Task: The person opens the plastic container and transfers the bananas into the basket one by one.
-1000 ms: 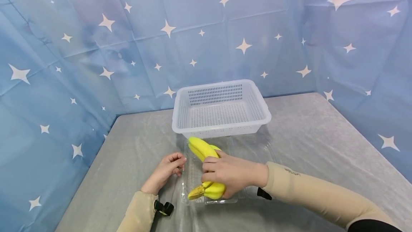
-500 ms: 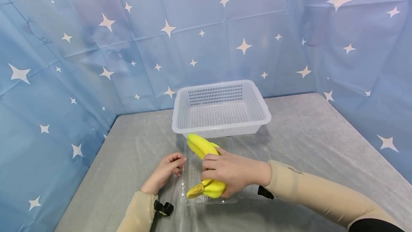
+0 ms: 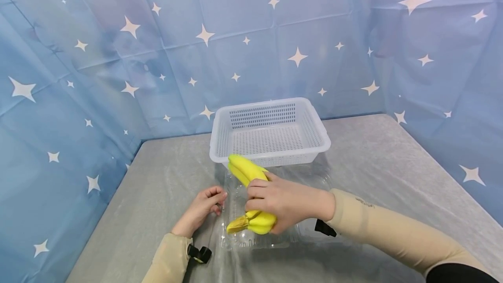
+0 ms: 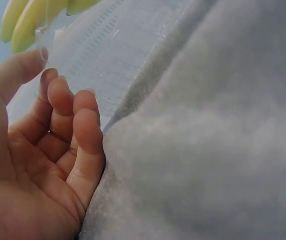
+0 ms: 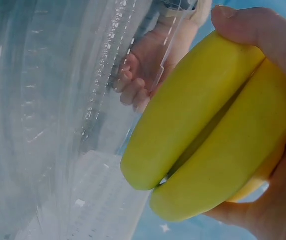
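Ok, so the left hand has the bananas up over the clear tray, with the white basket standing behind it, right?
Not quite: the right hand grips the bananas, not the left hand, which is at the tray's left edge. The head view shows this. The rest is right: bananas over the clear tray, white basket behind it.

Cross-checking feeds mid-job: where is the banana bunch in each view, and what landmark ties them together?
Head: the banana bunch is below centre, gripped by the right hand.
Left wrist: top-left corner, cut off by the upper edge.
Right wrist: large, right of centre.
Shared landmark: the left hand, lower left of centre in the head view, at left in left wrist, upper centre in right wrist.
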Tool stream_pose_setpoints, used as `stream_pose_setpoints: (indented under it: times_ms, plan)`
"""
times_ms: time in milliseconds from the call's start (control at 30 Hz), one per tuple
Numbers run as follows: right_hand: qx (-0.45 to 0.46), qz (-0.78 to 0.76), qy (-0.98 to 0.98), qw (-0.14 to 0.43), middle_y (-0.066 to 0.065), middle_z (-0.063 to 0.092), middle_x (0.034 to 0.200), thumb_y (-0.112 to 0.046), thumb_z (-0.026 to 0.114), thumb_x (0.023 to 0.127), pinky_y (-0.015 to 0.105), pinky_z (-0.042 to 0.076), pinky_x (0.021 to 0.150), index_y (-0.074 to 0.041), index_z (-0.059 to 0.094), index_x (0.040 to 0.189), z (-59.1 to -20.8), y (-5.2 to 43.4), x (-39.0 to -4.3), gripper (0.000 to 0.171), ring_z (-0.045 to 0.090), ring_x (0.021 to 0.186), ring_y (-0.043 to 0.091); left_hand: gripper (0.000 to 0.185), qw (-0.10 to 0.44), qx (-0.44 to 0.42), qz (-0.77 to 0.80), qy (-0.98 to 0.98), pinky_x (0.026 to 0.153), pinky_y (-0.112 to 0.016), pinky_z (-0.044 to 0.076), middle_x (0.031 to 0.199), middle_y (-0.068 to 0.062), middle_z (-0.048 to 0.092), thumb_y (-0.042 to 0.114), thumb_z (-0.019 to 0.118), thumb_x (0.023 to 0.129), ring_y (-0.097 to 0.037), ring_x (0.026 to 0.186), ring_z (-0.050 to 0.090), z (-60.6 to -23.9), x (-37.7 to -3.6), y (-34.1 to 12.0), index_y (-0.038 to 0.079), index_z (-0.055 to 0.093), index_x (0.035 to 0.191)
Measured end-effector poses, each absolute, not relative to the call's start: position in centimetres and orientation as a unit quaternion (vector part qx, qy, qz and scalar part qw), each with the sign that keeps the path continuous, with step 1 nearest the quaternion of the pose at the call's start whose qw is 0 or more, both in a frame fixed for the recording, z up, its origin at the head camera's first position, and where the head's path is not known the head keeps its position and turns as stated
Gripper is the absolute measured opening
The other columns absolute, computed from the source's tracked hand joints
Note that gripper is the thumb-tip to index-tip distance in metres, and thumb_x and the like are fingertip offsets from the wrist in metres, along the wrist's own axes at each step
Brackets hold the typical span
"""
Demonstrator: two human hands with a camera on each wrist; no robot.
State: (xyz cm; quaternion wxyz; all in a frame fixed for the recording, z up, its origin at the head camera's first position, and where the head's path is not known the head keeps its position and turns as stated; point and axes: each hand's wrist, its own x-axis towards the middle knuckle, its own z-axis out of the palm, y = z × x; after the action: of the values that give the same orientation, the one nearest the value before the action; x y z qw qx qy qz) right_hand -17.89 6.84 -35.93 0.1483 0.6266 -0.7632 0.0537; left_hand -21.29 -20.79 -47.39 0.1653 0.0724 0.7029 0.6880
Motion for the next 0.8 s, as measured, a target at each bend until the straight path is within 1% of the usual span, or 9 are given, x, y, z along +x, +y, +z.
stream_pose_setpoints:
  times_ms: [200,533,800]
  plan:
    - [0.627,0.053,-0.763,0.147,-0.009,0.051,0.099,-0.040,0.080,0.066,0.046,0.046,0.088,-0.022,0.058,0.102,-35.5,7.1,-18.2,0.046,0.047,0.108,0.013,0.012,0.166,0.078,0.690,0.700,0.053,-0.023,0.049,0.073,-0.002,0.053,0.013,0.063,0.094,-0.010,0.062,0.054,-47.4,-21.4,-20.8,0.010,0.059,0.083]
    - [0.625,0.051,-0.763,0.157,-0.009,0.052,0.097,-0.039,0.082,0.063,0.041,0.045,0.087,-0.022,0.059,0.102,-34.6,7.4,-18.5,0.048,0.048,0.106,0.013,0.012,0.164,0.081,0.690,0.700,0.053,-0.022,0.048,0.073,-0.002,0.054,0.012,0.062,0.094,-0.010,0.060,0.054,-47.3,-21.5,-20.7,0.010,0.059,0.083]
    - [0.625,0.045,-0.765,0.149,-0.008,0.052,0.097,-0.039,0.081,0.064,0.040,0.045,0.086,-0.021,0.058,0.102,-34.1,7.4,-18.9,0.047,0.048,0.106,0.014,0.013,0.163,0.079,0.685,0.706,0.054,-0.024,0.049,0.073,-0.002,0.053,0.014,0.062,0.095,-0.011,0.061,0.054,-47.3,-21.2,-20.8,0.010,0.059,0.083]
